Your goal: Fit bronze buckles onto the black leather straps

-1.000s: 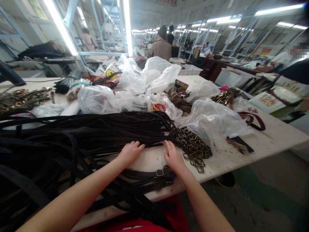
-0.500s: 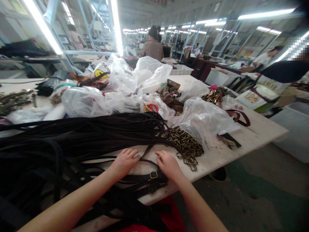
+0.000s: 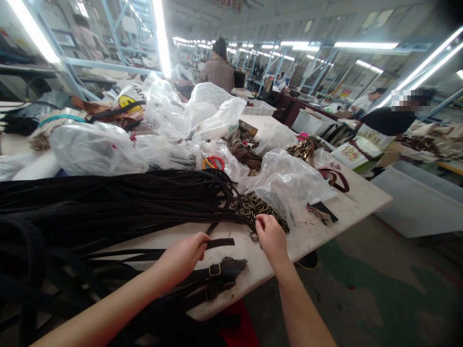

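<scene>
My left hand (image 3: pixel 183 258) pinches the end of a dark leather strap (image 3: pixel 217 243) lying on the white table (image 3: pixel 347 207). A big bundle of dark straps (image 3: pixel 108 202) stretches across the table to the left. My right hand (image 3: pixel 271 236) has its fingers closed on a brass buckle (image 3: pixel 254 236) at the near edge of a heap of brass buckles (image 3: pixel 255 207). Just in front of my left hand lie straps with buckles fitted (image 3: pixel 213 277).
Clear plastic bags (image 3: pixel 289 183) and more bags (image 3: pixel 94 149) crowd the middle of the table, with red-handled scissors (image 3: pixel 213 163) among them. Brown straps (image 3: pixel 242 147) and more buckles (image 3: pixel 302 148) lie farther back. A person (image 3: pixel 219 67) stands behind; another person (image 3: pixel 394 118) is at the right.
My left hand has pulled one strap end out of the bundle toward me. My right hand moved right to the buckle heap and closed on a buckle. The view swung to the right.
</scene>
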Action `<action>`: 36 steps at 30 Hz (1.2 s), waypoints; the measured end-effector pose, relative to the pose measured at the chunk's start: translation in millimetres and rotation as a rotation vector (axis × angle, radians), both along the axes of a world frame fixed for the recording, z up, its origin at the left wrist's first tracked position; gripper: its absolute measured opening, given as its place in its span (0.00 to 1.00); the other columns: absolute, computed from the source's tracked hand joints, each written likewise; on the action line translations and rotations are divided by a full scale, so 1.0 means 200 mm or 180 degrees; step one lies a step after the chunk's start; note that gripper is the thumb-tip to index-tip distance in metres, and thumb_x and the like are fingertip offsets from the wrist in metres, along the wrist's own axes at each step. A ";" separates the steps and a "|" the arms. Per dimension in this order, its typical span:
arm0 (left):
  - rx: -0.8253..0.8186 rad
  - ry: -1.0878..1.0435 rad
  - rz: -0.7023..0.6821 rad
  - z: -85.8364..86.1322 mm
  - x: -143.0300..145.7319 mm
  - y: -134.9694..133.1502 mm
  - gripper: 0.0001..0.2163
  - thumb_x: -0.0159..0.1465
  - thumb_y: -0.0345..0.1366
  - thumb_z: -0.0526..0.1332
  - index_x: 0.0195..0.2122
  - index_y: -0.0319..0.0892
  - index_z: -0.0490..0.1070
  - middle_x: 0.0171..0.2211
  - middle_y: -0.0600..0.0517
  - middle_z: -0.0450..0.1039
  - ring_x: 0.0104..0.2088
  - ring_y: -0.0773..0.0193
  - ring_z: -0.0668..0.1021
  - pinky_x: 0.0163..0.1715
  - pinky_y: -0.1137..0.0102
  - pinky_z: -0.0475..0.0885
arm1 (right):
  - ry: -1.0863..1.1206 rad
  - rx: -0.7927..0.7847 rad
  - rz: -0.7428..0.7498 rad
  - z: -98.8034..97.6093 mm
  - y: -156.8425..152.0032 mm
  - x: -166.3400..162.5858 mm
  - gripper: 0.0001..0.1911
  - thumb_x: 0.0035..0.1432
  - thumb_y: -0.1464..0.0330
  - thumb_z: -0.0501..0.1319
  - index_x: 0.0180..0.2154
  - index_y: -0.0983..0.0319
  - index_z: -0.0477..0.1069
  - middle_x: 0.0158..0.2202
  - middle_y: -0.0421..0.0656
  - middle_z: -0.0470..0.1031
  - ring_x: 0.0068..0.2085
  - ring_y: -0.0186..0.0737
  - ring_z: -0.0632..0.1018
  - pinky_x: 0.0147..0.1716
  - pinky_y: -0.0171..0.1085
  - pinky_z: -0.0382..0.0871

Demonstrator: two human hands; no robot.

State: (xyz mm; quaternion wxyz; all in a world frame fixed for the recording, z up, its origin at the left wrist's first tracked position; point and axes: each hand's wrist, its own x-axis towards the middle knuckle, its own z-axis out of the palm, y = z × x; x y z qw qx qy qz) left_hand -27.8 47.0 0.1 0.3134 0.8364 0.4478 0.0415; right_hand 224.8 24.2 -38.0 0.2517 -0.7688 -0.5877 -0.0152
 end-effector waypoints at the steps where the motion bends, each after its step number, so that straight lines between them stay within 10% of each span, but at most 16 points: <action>1: -0.0291 -0.0092 0.0027 0.01 0.01 0.00 0.11 0.63 0.38 0.47 0.39 0.43 0.66 0.24 0.55 0.70 0.26 0.65 0.72 0.26 0.73 0.61 | -0.0139 -0.0056 0.0061 0.01 0.03 0.00 0.09 0.57 0.70 0.51 0.36 0.62 0.69 0.35 0.44 0.70 0.35 0.38 0.72 0.34 0.34 0.61; 11: -0.0807 -0.0648 0.0219 -0.07 0.02 0.02 0.11 0.59 0.41 0.50 0.32 0.42 0.68 0.22 0.57 0.69 0.25 0.67 0.70 0.26 0.74 0.59 | -0.1177 -0.0809 0.0689 0.01 0.21 -0.03 0.04 0.55 0.71 0.57 0.30 0.63 0.69 0.31 0.44 0.71 0.33 0.40 0.72 0.31 0.35 0.58; 21: -0.1151 -0.1620 0.1043 -0.05 0.02 0.06 0.14 0.53 0.45 0.57 0.32 0.39 0.67 0.24 0.57 0.65 0.24 0.69 0.66 0.25 0.74 0.60 | 0.0619 0.0499 0.0648 0.05 -0.01 -0.15 0.06 0.57 0.68 0.54 0.31 0.62 0.67 0.29 0.41 0.69 0.31 0.37 0.70 0.32 0.34 0.62; 29: -0.1990 -0.1813 0.1456 0.00 0.00 0.00 0.15 0.52 0.49 0.56 0.25 0.39 0.64 0.17 0.61 0.52 0.18 0.73 0.54 0.17 0.75 0.50 | 0.0068 0.1074 0.1605 0.09 -0.19 -0.61 0.07 0.59 0.71 0.52 0.31 0.62 0.67 0.26 0.43 0.68 0.30 0.39 0.68 0.31 0.37 0.61; 36: -0.1924 -0.1737 0.0948 0.00 -0.05 -0.01 0.14 0.54 0.46 0.56 0.26 0.39 0.68 0.18 0.59 0.57 0.19 0.73 0.56 0.18 0.75 0.51 | 0.2814 0.0093 0.1134 0.12 -0.20 -0.52 0.14 0.55 0.62 0.57 0.42 0.61 0.64 0.33 0.42 0.70 0.31 0.36 0.71 0.31 0.35 0.66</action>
